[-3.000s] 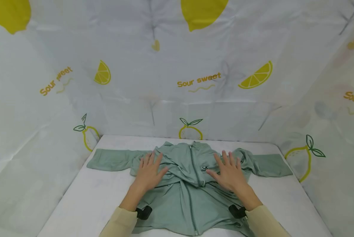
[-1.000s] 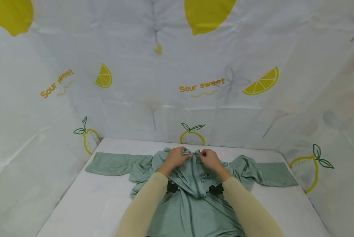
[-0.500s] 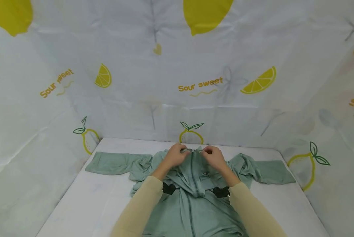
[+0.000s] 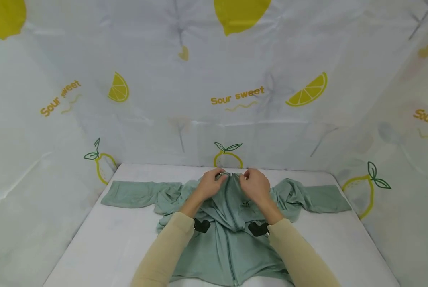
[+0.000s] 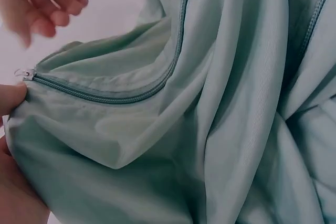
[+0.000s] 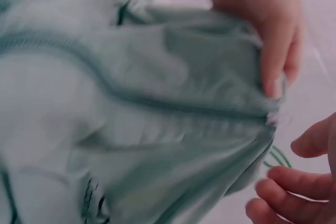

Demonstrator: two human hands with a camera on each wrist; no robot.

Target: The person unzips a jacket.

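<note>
A sage-green zip-up jacket [image 4: 214,247] lies front up with both sleeves spread sideways, its upper body bunched over the lower part. At the neck, my left hand [image 4: 209,185] pinches the collar edge beside the zipper's top end [image 6: 272,119]. In the left wrist view that thumb [image 5: 11,98] presses the raised cloth near the zipper pull [image 5: 26,75]. My right hand [image 4: 256,186] is close by the collar's other side. The right wrist view shows its fingers [image 6: 289,192] apart from the cloth, with a gap between thumb and fingers and nothing in it.
The white table [image 4: 103,243] carries the jacket, whose sleeves [image 4: 128,194] reach toward the left and right edges. A lemon-printed sheet [image 4: 185,95] hangs behind the table and along both sides. A black wrist camera [image 4: 201,226] sits under each forearm.
Both hands went from lying spread on the jacket's chest to its collar. The collar is raised in the left hand's pinch, and the right hand's fingers are now off the cloth.
</note>
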